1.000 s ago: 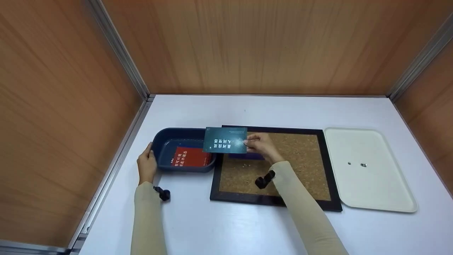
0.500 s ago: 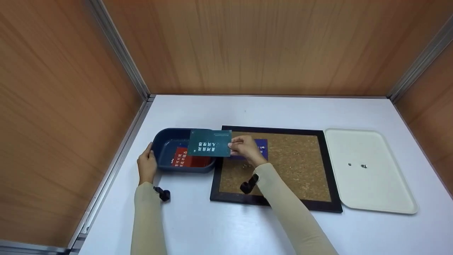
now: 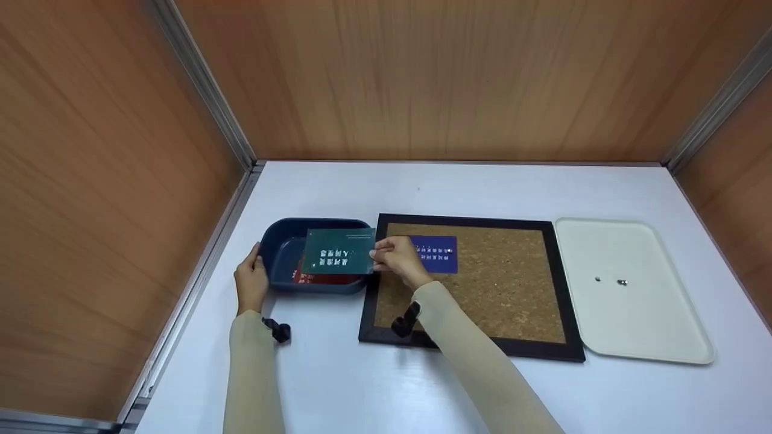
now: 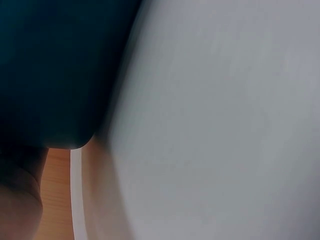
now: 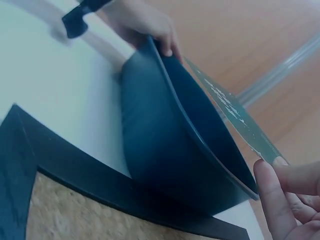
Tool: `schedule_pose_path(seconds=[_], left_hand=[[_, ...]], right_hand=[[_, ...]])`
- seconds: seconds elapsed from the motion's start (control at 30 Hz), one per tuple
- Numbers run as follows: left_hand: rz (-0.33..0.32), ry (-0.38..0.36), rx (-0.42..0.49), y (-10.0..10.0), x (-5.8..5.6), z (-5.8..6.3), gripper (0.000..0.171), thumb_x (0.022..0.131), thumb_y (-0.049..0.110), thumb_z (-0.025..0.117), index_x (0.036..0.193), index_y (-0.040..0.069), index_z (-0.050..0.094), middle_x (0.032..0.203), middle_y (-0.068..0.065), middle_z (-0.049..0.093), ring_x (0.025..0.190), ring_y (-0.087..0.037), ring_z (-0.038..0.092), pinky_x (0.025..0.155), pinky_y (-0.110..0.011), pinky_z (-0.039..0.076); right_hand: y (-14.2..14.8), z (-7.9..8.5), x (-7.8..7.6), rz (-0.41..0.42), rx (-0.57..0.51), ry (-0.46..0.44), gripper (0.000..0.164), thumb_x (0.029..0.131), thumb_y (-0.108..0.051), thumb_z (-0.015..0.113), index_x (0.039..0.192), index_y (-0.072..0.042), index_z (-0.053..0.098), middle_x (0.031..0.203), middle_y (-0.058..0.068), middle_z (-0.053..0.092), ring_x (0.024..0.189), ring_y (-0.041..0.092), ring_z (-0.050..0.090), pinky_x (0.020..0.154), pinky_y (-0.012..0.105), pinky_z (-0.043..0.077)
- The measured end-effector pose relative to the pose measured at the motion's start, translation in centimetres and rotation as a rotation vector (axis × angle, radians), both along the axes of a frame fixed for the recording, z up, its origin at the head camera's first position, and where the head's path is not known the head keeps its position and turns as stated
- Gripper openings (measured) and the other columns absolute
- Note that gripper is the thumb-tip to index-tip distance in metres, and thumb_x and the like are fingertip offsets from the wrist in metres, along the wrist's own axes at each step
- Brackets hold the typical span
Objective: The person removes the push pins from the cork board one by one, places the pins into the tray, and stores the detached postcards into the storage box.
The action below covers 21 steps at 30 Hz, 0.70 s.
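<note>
My right hand (image 3: 399, 259) pinches a green card (image 3: 339, 250) with white characters by its right edge. The card hangs flat above a dark blue plastic basin (image 3: 272, 256), over its right part. Inside the basin lies a red card (image 3: 329, 279), partly hidden under the green one. At the basin's left end my left hand (image 3: 250, 282) grips the rim; the right wrist view shows fingers (image 5: 167, 45) hooked over it. A purple card (image 3: 443, 254) lies on the framed cork board (image 3: 482, 295), just behind my right hand, which covers its left part.
The cork board's dark frame (image 3: 471, 346) adjoins the basin's right end. To the board's right lies a cream tray (image 3: 651, 313) with a few small metal pieces (image 3: 622, 282). Wooden panels (image 3: 458, 78) close off the white table (image 3: 350, 193) at the back and sides.
My right hand has carried the green card leftward and slightly nearer, from beside the basin's right edge to over it. More of the purple card shows. The left hand has stayed put.
</note>
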<state>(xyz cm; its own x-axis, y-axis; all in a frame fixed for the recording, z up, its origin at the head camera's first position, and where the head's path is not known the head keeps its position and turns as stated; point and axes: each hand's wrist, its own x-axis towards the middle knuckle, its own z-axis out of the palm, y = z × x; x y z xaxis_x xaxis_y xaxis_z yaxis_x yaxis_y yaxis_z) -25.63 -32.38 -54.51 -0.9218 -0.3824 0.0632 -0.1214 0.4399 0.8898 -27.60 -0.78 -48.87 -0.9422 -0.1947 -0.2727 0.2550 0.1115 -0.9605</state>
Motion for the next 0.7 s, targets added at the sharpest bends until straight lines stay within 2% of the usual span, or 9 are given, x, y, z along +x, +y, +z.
schedule_pose_path(seconds=[0.4,0.7], left_hand=[[0.004,-0.010,0.026,-0.1,-0.1,-0.1,0.044,0.104,0.007,0.033,0.148,0.007,0.037,0.153,-0.014,0.035,0.144,-0.029,0.029,0.119,-0.043,0.027],[0.000,-0.026,0.026,-0.3,0.0,0.1,0.044,0.104,0.008,0.032,0.148,0.007,0.036,0.154,-0.013,0.033,0.144,-0.029,0.027,0.119,-0.043,0.026]], right_hand=[[-1.8,-0.7,0.0,0.000,-0.020,0.003,0.019,0.088,0.003,0.064,0.106,0.010,0.061,0.089,0.011,0.065,0.064,0.009,0.063,0.066,0.025,0.060],[-2.4,-0.9,-0.2,-0.003,0.000,0.011,0.020,0.088,0.004,0.063,0.107,0.011,0.062,0.099,0.019,0.068,0.065,0.011,0.065,0.067,0.026,0.061]])
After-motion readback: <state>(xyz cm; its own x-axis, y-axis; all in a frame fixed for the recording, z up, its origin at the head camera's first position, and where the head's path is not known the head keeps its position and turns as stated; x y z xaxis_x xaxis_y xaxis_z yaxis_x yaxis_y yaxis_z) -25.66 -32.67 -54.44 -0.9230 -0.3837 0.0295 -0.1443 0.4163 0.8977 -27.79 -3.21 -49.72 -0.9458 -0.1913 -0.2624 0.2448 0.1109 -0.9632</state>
